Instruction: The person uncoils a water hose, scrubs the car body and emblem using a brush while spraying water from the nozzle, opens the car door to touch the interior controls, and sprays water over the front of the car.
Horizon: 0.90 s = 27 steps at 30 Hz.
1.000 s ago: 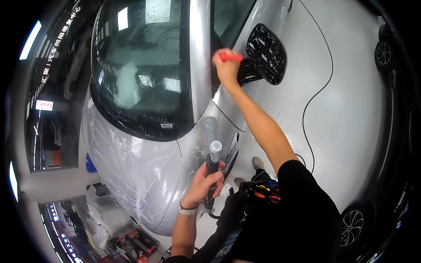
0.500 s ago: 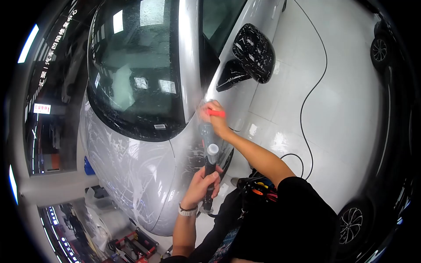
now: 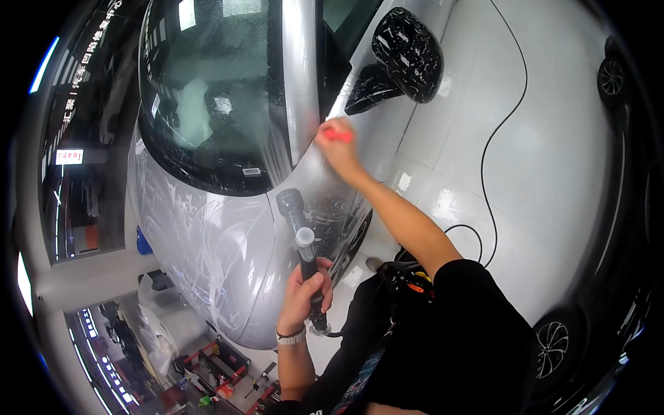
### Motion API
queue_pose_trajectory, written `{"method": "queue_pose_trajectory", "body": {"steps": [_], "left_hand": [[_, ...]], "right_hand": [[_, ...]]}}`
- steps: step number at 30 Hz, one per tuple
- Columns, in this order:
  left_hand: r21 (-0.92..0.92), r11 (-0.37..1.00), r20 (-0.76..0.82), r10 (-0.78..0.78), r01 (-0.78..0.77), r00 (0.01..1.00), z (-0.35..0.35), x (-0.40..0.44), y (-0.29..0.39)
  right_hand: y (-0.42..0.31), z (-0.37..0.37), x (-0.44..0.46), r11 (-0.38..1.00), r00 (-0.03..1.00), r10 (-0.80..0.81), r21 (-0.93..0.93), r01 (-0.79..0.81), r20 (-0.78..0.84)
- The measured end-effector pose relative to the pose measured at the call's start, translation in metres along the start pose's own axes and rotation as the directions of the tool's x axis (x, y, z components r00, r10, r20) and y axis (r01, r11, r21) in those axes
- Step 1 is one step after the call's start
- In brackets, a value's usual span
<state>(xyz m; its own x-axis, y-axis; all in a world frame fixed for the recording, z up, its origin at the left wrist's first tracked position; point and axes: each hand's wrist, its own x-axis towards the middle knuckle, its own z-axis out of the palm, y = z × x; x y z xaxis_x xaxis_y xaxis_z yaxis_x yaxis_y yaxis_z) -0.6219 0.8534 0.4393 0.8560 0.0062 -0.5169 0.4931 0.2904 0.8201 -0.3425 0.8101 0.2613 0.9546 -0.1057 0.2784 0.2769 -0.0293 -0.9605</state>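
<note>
My left hand (image 3: 299,299), with a watch on its wrist, is wrapped round the dark handle of a grey corded blower-like tool (image 3: 297,211) with a wide round nozzle. The tool is held over the fender, its nozzle pointing up toward the windshield. Closed on a red squeegee (image 3: 339,135), my right hand (image 3: 337,149) presses at the base of the windshield pillar, near the black mirror (image 3: 408,55). Clear, wrinkled film (image 3: 207,256) with wet streaks covers the silver car's hood. Whitish mist blurs the lower windshield (image 3: 214,138).
A black cable (image 3: 486,159) snakes over the pale floor on the right. Beyond it stands a dark car (image 3: 588,277). Toolboxes (image 3: 218,360) with loose tools lie on the floor at lower left. A tool pouch (image 3: 408,277) hangs at my waist.
My right hand with the squeegee has moved up in the view along the pillar base. The grey tool has swung left, away from the right hand. The view has shifted slightly.
</note>
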Motion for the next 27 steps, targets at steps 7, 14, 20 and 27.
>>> {"method": "queue_pose_trajectory", "body": {"steps": [7,14,20,27], "left_hand": [[-0.048,0.991,0.066,-0.124,0.127,0.990,0.001,0.014,-0.020],[-0.050,0.983,0.079,-0.174,0.179,0.982,-0.006,0.024,-0.039],[-0.059,0.986,-0.078,-0.163,0.159,0.984,-0.020,0.006,-0.057],[-0.041,0.984,-0.069,-0.175,0.173,0.982,-0.028,-0.031,-0.079]], "right_hand": [[0.026,-0.035,-0.012,0.977,0.975,-0.213,0.015,0.213,0.054],[0.115,-0.118,-0.095,0.993,0.943,-0.044,-0.092,0.078,0.331],[0.094,-0.095,-0.090,0.790,0.851,0.521,0.341,-0.510,0.067],[0.054,-0.041,-0.210,0.696,0.736,0.674,0.380,-0.609,-0.054]]}}
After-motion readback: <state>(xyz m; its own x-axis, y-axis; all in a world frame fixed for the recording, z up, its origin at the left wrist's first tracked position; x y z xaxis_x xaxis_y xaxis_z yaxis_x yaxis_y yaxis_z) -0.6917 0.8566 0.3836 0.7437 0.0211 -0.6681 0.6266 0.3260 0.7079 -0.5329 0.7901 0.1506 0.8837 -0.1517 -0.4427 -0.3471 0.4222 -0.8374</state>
